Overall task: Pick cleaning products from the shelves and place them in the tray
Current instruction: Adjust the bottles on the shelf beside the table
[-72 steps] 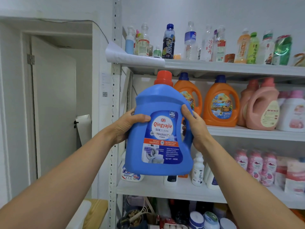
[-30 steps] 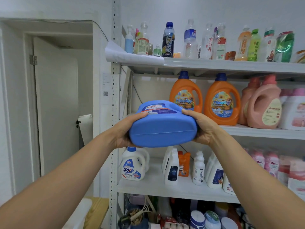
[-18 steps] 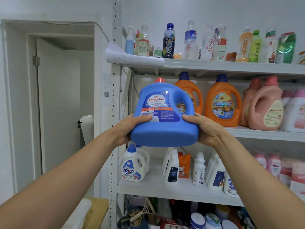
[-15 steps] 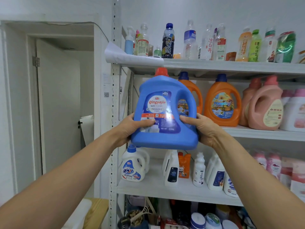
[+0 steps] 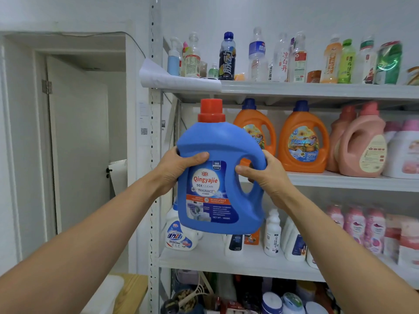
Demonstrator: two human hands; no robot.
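We've got the blue detergent jug [image 5: 217, 177] up in both hands, held upright in the air in front of the shelving, red cap [image 5: 211, 109] on top and the label facing us. Our left hand [image 5: 174, 168] grips the jug's left shoulder, thumb pressed across the front just above the label. Our right hand [image 5: 267, 177] is wrapped round the handle, fingers curled tight on it. The jug is clear of every shelf board, its base hanging above the lower shelf where a white bottle [image 5: 179, 234] stands. Behind it, on the middle shelf [image 5: 340, 180], two orange jugs [image 5: 303, 141] stand side by side, pink jugs [image 5: 362, 143] to their right. Drink bottles [image 5: 227, 56] line the top shelf, and a white door [image 5: 79, 143] stands off to the left.
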